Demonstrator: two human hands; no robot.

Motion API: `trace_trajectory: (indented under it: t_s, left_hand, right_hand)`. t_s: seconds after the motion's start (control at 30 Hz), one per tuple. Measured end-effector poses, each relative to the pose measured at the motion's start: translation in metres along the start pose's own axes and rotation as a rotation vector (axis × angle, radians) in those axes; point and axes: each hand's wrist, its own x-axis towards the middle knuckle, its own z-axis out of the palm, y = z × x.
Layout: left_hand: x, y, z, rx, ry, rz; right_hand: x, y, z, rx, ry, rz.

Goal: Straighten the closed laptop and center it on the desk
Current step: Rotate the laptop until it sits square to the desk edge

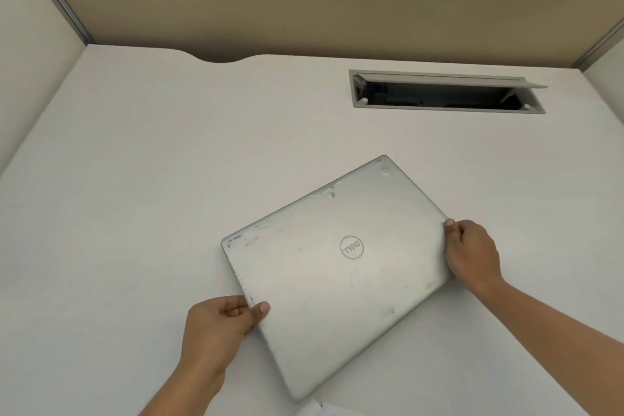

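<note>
The left hand (221, 321) and right hand (471, 253) are pinching opposite short edges of the closed silver Dell laptop (334, 273), lying skewed (right of centre) on the desk (135, 162); rotating it flat, without lifting, is looking wisest.

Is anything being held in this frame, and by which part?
Yes: the closed laptop, which lies askew on the desk. The left hand grips its left edge near the front corner; the right hand grips its right edge.
</note>
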Motion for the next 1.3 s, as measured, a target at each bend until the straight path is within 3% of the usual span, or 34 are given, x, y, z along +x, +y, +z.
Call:
trace_trajectory:
  t_s: [0.37,0.6,0.8,1.0,1.3]
  left_hand:
    - [-0.001,-0.018,0.007,0.112,0.153,0.091]
    - [-0.019,-0.022,0.034,0.208,0.3,0.202]
    - [-0.025,-0.024,0.045,0.271,0.298,0.322]
    - [-0.022,-0.015,0.05,0.307,0.321,0.224]
    - [-0.014,0.005,0.058,0.175,0.31,-0.032]
  right_hand:
    - [-0.001,0.008,-0.008,-0.229,-0.033,-0.165]
    - [0.013,-0.016,0.003,-0.154,-0.109,-0.14]
    - [0.012,-0.034,0.012,-0.201,-0.069,-0.175]
    - [-0.002,-0.035,0.022,-0.28,0.084,-0.132]
    - [0.001,-0.035,0.022,-0.351,0.036,-0.154]
